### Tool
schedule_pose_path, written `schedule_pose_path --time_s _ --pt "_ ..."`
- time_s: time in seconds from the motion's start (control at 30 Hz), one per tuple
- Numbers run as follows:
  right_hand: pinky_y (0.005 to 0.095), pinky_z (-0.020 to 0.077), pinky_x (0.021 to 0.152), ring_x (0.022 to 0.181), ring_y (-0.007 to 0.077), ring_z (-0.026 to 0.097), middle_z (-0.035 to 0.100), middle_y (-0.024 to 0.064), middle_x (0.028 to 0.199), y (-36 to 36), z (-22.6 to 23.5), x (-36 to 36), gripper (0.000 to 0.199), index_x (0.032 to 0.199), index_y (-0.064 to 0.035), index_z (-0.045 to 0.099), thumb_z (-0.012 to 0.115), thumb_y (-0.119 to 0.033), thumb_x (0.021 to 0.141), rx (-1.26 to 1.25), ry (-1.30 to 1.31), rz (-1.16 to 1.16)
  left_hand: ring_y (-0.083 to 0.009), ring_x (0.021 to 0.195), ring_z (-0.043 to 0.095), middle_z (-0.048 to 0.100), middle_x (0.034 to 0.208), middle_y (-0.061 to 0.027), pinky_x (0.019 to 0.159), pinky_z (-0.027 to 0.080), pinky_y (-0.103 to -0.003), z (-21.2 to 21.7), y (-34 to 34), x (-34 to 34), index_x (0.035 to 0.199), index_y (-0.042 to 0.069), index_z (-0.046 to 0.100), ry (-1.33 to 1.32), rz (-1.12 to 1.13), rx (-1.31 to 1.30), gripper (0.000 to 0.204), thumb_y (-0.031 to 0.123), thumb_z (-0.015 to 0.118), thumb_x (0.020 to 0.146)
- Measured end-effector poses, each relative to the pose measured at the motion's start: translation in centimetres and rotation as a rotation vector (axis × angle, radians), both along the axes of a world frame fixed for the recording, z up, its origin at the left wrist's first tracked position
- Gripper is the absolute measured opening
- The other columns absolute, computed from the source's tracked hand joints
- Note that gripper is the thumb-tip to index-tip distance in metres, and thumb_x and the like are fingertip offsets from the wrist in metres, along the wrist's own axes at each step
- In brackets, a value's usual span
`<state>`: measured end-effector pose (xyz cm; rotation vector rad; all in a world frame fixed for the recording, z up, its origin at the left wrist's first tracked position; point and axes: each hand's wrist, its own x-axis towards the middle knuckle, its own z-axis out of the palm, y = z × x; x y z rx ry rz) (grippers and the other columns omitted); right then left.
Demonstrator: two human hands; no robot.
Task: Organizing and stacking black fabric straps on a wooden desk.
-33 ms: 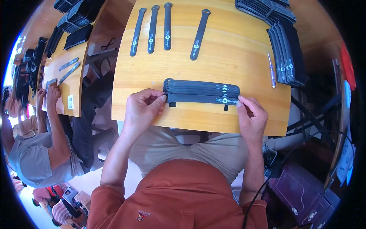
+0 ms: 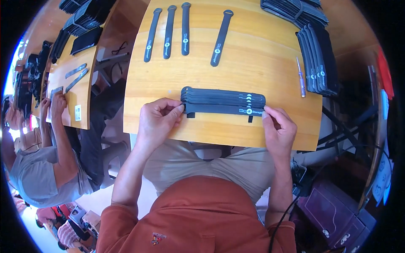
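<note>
The left hand (image 2: 158, 120) has thumb and forefinger pinched together on the left end of the front strap (image 2: 219, 109), the dark grey one nearest the person. The right hand (image 2: 279, 128) brings thumb and forefinger nearly together at the strap's right end, touching it; whether they clamp it, I cannot tell. Both hands hold the same pose and place as in the earlier frame, and the strap has not visibly shifted.

Just behind it, overlapping like a fan, lies a row of similar straps (image 2: 219, 96), and two short black tabs (image 2: 250, 119) stick out below its near edge. All of this rests near the front edge of a pale wooden table (image 2: 202, 78). Farther back, three straps (image 2: 169, 32) lie side by side, with a single strap (image 2: 222, 38) apart to their right. Along the right side are a slim screwdriver (image 2: 301, 76), a stack of straps (image 2: 314, 59) and a banded bundle (image 2: 295, 14).

To the left, a co-worker (image 2: 33, 173) in grey sits at a second table (image 2: 84, 99). A purple cabinet (image 2: 331, 206) stands at lower right.
</note>
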<state>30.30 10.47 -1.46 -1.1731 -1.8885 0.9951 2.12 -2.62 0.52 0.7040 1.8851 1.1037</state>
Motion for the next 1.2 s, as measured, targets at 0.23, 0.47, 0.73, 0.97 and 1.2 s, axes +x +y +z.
schedule_pose_path --time_s 0.23,0.47,0.73,0.97,1.2 --pt "0.0270 0.0506 0.063 0.071 0.0147 0.066 0.071 0.0115 0.086 0.36 0.24 -0.19 0.014 0.105 0.0063 0.075 0.070 0.002 0.093 0.016 -0.050 0.021 -0.0056 0.067 0.063 0.071 0.077 -0.0030 0.063 0.054 -0.022 0.28 0.35 0.08 0.102 -0.007 0.075 -0.007 0.027 -0.039 0.011 0.004 0.072 0.100" --pt "0.0274 0.0502 0.062 0.071 0.0145 0.066 0.071 0.0114 0.086 0.51 0.33 0.05 0.014 0.105 0.0060 0.076 0.072 0.002 0.092 -0.011 -0.071 0.027 -0.0059 0.065 0.063 0.071 0.077 -0.0032 0.062 0.054 -0.022 0.07 0.39 0.08 0.101 -0.006 0.075 -0.011 0.038 -0.043 0.011 0.005 0.073 0.099" --pt "0.0267 0.0501 0.062 0.070 0.0135 0.065 0.072 0.0108 0.087 0.45 -0.03 -0.05 0.014 0.104 0.0059 0.076 0.072 0.002 0.092 -0.009 -0.056 0.031 -0.0051 0.064 0.062 0.071 0.076 -0.0032 0.059 0.052 -0.021 -0.21 0.21 -0.22 0.102 -0.006 0.075 -0.024 0.036 -0.021 0.011 0.004 0.073 0.099" --pt "0.0261 0.0502 0.062 0.070 0.0127 0.065 0.071 0.0100 0.086 0.37 0.02 -0.12 0.014 0.104 0.0059 0.076 0.072 0.003 0.092 -0.008 -0.036 0.015 -0.0049 0.063 0.062 0.071 0.076 -0.0030 0.059 0.051 -0.021 0.07 0.38 -0.22 0.101 -0.006 0.075 -0.029 0.029 -0.033 0.011 0.004 0.074 0.098" --pt "0.0258 0.0496 0.063 0.070 0.0128 0.065 0.071 0.0100 0.086 0.45 -0.16 -0.05 0.013 0.103 0.0064 0.075 0.071 0.003 0.092 -0.025 -0.030 0.021 -0.0035 0.062 0.061 0.071 0.077 -0.0025 0.057 0.051 -0.019 -0.26 0.14 -0.44 0.102 -0.005 0.076 -0.020 0.009 -0.012 0.011 0.006 0.075 0.098"
